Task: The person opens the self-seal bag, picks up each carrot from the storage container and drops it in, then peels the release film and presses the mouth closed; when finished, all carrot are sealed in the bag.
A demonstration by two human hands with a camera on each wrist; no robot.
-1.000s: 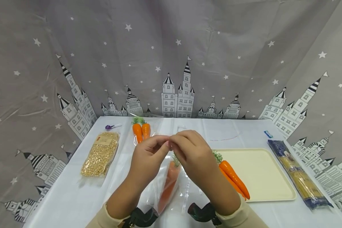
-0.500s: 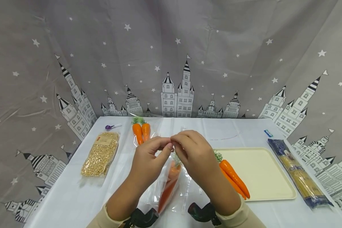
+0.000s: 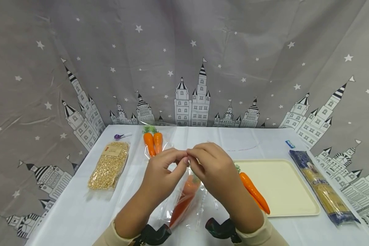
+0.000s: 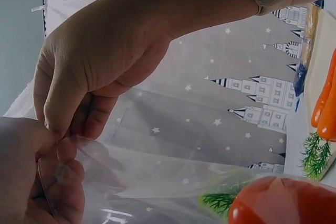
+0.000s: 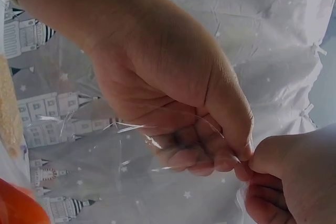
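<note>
Seen L to R on a white-clothed table before a grey castle-print backdrop: a small purple object at the far L corner, a clear pack of yellow beans below it, then two carrots w/ green tops, apparently in clear wrap, lying side by side near the back edge.

At centre, both hands are raised just above the table, fingertips meeting. The left hand pinches the top edge of a clear plastic bag between thumb and fingers; the right hand pinches the same edge right beside it, fingers curled. The bag hangs down from the pinch to the cloth, w/ one carrot inside, leafy end up, as the left wrist cam also shows.

Further R, two more carrots rest on the L rim of a cream tray, points toward the viewer. A blue-edged pack of spaghetti lies just beyond the tray; a small blue-white item sits at the far R.

Risk, as a judgement: the film is thin and slick, so a fingertip pinch could slip and drop bag & carrot onto the cloth; pulling the two pinches unevenly may crease or tear the top, or leave the edge misaligned.
</note>
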